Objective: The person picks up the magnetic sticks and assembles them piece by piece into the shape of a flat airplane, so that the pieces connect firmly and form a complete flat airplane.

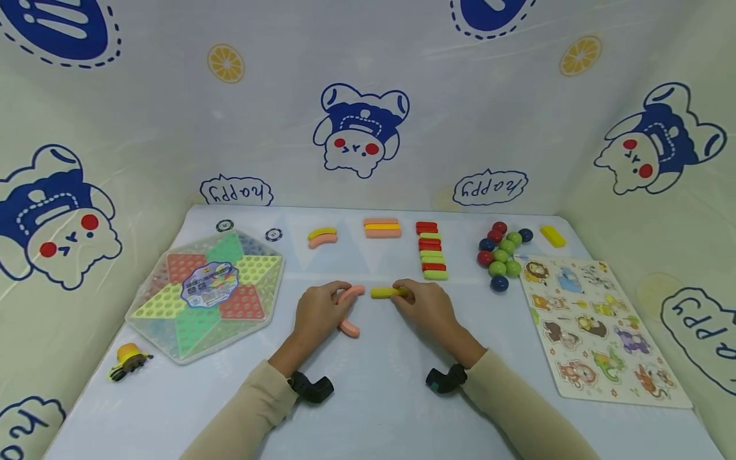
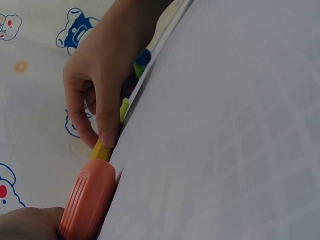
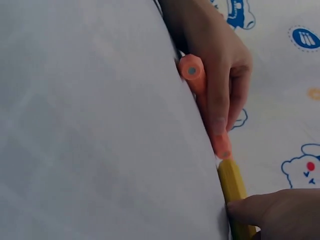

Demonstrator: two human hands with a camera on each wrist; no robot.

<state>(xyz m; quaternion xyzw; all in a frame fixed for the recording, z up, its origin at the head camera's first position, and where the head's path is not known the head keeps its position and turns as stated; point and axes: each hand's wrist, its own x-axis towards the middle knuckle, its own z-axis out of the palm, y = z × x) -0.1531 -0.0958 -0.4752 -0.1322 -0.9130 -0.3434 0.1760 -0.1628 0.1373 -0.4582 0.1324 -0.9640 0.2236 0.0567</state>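
In the head view my left hand (image 1: 319,311) pinches a curved salmon-orange stick (image 1: 352,292) between thumb and finger, over the white tabletop. A second curved orange stick (image 1: 349,328) lies just below it, partly hidden by that hand. Its end shows a small grey disc in the right wrist view. My right hand (image 1: 428,308) pinches a straight yellow stick (image 1: 382,292) by its right part. The yellow stick (image 3: 233,181) points at the end of the orange stick (image 3: 222,147), their ends close together. Both sticks lie low along the table surface.
Behind the hands lie a yellow-orange curved pair (image 1: 322,237), an orange-yellow stack (image 1: 382,228) and a red-green row of sticks (image 1: 431,250). Rightward are several coloured balls (image 1: 500,255), a yellow stick (image 1: 552,236) and an animal board (image 1: 604,332). A hexagonal game board (image 1: 161,338) and toy (image 1: 130,359) stand left.
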